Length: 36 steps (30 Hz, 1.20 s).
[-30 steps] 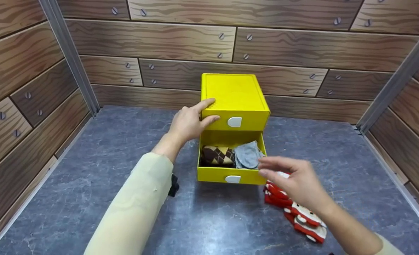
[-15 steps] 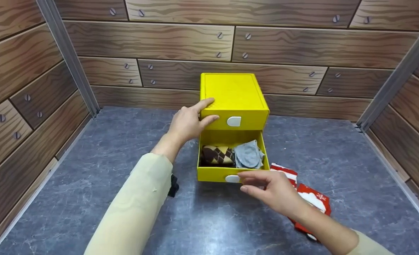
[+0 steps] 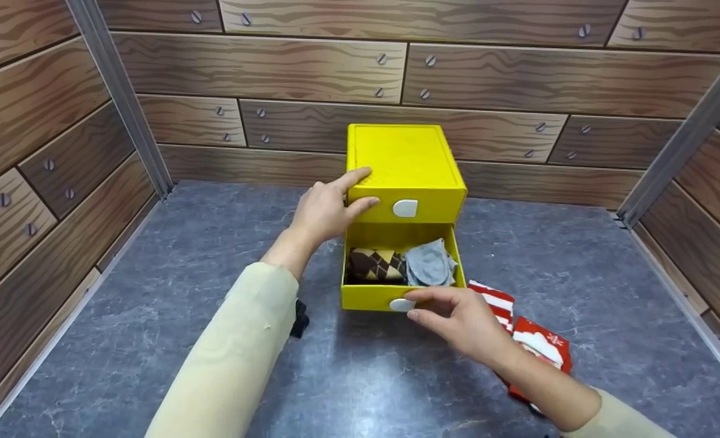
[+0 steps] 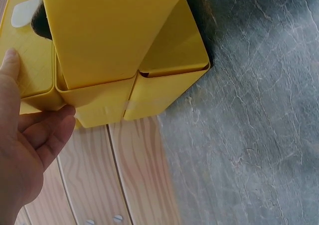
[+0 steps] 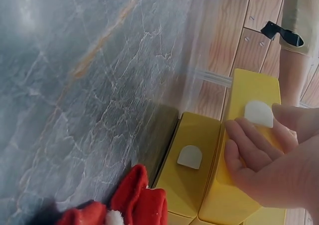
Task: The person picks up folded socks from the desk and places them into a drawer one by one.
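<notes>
Unit: yellow drawer box [image 3: 405, 170], one piece, standing on the grey worktop [image 3: 153, 340] near the back wall.
Drawers: two. Upper drawer [image 3: 421, 207] closed; lower drawer [image 3: 399, 298] pulled out toward the person.
Pull tabs: two white tabs, one per drawer front; upper tab [image 3: 404, 208], lower tab [image 3: 401, 304].
Left hand [image 3: 326, 207]: fingers laid straight over the top edge and left front corner of the box, thumb against the upper drawer front. No curl around any part. Judged function: bracing the box so it does not slide while the lower drawer is handled.
Right hand [image 3: 457, 316]: at the front panel of the lower drawer, fingertips touching it beside the lower tab; fingers bent only loosely and nothing pinched, as far as the head and right wrist views show.
Drawer contents: two rolled sock bundles side by side, one brown argyle [image 3: 377, 264], one grey [image 3: 430, 264]. They fill the width of the drawer.
Loose items: red-and-white socks [image 3: 539, 340] lying on the worktop just right of the lower drawer, partly hidden by the right forearm; count appears to be two, not certain.
Surround: wood-pattern panels [image 3: 44, 152] on three sides.
</notes>
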Each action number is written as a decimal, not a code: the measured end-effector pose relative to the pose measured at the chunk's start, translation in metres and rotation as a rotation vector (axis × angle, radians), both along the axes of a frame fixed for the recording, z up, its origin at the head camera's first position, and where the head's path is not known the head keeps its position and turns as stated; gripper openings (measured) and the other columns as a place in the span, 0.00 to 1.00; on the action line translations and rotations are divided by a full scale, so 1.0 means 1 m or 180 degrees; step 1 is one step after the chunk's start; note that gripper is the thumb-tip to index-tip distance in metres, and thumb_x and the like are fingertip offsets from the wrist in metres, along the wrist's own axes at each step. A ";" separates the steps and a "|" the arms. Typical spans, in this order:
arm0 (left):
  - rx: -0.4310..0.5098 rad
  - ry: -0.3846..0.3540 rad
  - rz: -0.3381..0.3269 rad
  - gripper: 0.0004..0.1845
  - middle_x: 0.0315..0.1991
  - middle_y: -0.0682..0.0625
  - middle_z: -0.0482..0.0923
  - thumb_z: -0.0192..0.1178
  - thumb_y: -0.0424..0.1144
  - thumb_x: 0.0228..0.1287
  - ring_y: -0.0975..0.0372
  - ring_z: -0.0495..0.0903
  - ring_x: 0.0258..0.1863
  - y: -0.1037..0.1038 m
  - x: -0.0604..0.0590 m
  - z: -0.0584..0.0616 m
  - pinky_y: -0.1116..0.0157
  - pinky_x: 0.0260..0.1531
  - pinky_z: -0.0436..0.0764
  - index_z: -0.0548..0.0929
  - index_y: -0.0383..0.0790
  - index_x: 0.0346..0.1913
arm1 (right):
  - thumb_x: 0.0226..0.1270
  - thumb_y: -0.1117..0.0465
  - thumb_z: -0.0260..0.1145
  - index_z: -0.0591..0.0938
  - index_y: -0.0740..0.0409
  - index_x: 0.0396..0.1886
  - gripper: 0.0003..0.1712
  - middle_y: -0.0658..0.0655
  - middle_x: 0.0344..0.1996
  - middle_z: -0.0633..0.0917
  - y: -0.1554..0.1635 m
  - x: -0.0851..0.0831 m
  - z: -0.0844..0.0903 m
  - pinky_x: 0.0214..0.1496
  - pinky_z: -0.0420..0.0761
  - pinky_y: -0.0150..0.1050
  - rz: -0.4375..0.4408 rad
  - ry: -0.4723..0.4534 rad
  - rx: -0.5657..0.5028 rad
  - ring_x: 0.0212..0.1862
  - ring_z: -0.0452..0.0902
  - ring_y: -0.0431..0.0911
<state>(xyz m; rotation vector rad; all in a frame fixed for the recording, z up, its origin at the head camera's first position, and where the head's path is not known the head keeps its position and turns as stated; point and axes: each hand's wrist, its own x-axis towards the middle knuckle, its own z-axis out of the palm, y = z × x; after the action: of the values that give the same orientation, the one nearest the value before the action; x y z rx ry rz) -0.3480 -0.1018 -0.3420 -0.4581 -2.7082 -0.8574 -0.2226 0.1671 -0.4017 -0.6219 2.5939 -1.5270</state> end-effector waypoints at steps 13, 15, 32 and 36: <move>-0.0017 -0.0097 0.0029 0.37 0.32 0.48 0.83 0.60 0.65 0.74 0.56 0.78 0.32 -0.001 0.001 0.001 0.57 0.42 0.79 0.69 0.62 0.81 | 0.69 0.59 0.78 0.89 0.52 0.57 0.18 0.53 0.48 0.90 -0.008 -0.029 -0.001 0.48 0.84 0.37 -0.0240 0.0057 0.0022 0.46 0.86 0.46; -0.0020 -0.0094 0.0031 0.37 0.36 0.48 0.85 0.60 0.65 0.74 0.56 0.79 0.35 0.000 0.001 0.001 0.56 0.44 0.80 0.69 0.62 0.81 | 0.70 0.59 0.78 0.88 0.53 0.58 0.19 0.54 0.47 0.90 -0.010 -0.034 0.000 0.48 0.84 0.37 -0.0266 0.0027 0.0013 0.46 0.86 0.47; -0.0055 0.0014 -0.0010 0.36 0.23 0.49 0.74 0.60 0.65 0.74 0.56 0.73 0.25 -0.001 0.000 0.001 0.59 0.35 0.77 0.70 0.61 0.81 | 0.71 0.59 0.75 0.78 0.55 0.71 0.31 0.66 0.59 0.84 -0.017 -0.070 -0.001 0.58 0.84 0.49 -0.0182 -0.0221 -0.0106 0.56 0.85 0.58; -0.0033 0.0003 -0.0006 0.36 0.23 0.49 0.74 0.60 0.65 0.74 0.57 0.74 0.25 -0.001 0.000 0.001 0.60 0.35 0.77 0.70 0.61 0.81 | 0.71 0.59 0.76 0.77 0.54 0.72 0.33 0.66 0.61 0.83 -0.018 -0.073 -0.001 0.57 0.84 0.50 -0.0169 -0.0231 -0.0111 0.55 0.86 0.59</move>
<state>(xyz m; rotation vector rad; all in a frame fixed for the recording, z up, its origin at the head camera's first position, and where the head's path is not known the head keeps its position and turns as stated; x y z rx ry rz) -0.3482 -0.1031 -0.3412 -0.4631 -2.7131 -0.8439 -0.2952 0.1494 -0.4029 -0.4945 2.5554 -1.5822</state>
